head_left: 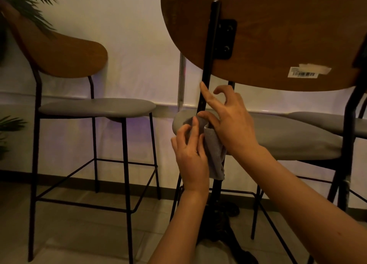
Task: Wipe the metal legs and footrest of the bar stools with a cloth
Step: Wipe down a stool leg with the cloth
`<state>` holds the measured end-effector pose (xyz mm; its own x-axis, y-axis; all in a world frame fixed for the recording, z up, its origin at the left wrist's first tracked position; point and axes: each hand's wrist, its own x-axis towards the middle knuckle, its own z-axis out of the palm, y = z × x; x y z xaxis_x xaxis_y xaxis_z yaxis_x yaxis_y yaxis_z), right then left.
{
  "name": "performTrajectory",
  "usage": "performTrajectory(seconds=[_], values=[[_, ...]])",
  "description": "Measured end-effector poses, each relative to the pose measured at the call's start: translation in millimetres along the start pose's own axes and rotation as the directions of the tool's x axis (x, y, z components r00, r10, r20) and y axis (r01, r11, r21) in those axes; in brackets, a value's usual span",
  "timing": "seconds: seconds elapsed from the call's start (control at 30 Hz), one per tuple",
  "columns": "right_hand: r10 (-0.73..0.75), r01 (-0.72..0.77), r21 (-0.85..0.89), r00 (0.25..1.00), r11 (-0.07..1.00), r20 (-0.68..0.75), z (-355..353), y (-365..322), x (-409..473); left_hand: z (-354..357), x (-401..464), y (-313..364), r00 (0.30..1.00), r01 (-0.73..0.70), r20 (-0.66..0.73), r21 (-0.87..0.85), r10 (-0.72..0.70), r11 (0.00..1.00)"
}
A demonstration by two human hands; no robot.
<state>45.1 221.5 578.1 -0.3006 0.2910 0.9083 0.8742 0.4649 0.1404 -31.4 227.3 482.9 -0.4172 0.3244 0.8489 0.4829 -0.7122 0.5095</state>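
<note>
White wall and tiled floor behind; near bar stool (258,35) fills the view. Your left hand (190,152) and right hand (230,122) both pinch the grey cloth (215,154), bunched against the stool's black rear upright (208,61), just below the wooden backrest. Wrap the cloth fully round the upright, then draw down toward the footrest (232,192), well below your hands.

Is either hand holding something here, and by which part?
Both hold the grey cloth at its upper end, bunched around the near stool's black rear post: left hand from the left, right hand from the right; the rest hangs free.
</note>
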Motion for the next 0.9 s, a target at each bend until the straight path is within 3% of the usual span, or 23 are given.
performTrajectory(seconds=[0.3,0.6,0.77,0.9], values=[[-0.008,0.005,-0.072,0.999,0.997,-0.042,-4,-2,6,-3,-13,-8,0.996,-0.09,0.019,0.136,0.088,0.987],[0.001,-0.006,-0.073,0.998,0.997,-0.063,-6,-2,7,-2,9,9,0.999,0.016,0.05,-0.033,-0.014,0.999],[0.017,-0.019,-0.026,0.998,0.999,-0.062,-5,-2,6,0,15,6,0.998,-0.059,0.031,0.024,0.058,0.998],[0.045,-0.043,0.027,0.997,0.999,-0.065,-3,-2,4,-6,5,-7,0.974,-0.214,0.101,0.093,0.205,0.972]])
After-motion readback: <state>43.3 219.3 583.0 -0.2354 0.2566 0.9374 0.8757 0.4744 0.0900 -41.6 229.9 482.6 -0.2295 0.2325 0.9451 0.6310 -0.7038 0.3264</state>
